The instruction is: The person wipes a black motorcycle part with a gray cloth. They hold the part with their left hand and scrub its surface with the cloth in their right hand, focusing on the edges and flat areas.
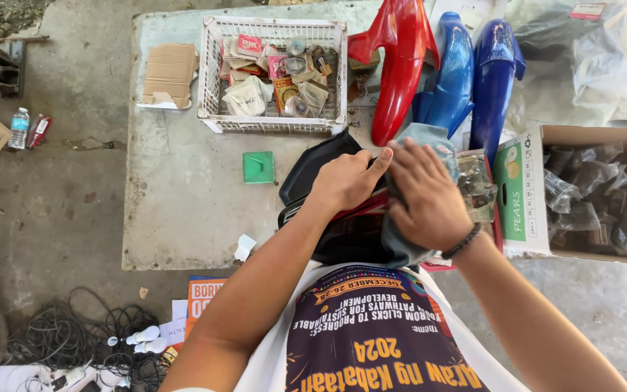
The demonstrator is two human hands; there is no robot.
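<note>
Down below the head camera, two bare hands meet over a dark motorcycle part (313, 170) that lies at the near edge of a grey table (175, 196). The left hand (346, 181) rests flat on the black part, fingers held together and curled a little, with the thumb tip touching the other hand. The right hand (426, 199) presses down on a grey-blue cloth (429, 138), fingers spread over it and bent around it. The cloth lies on the dark part and hangs down past the wrist. A dark bead bracelet (463, 242) sits on the right wrist.

Just behind the hands stand three shiny fenders: a red fender (400, 65) and two blue fenders (473, 72) side by side. To the left of the red one is a white basket (273, 120) full of small packets. A folded cardboard piece (170, 72) lies beside the basket, and a small green box (258, 167) sits near the left hand.

On the right, an open cardboard box (524, 192) holds parts in clear bags. On the floor to the left lie a water bottle (19, 128), a red can (38, 131) and a pile of black cables (74, 334).
</note>
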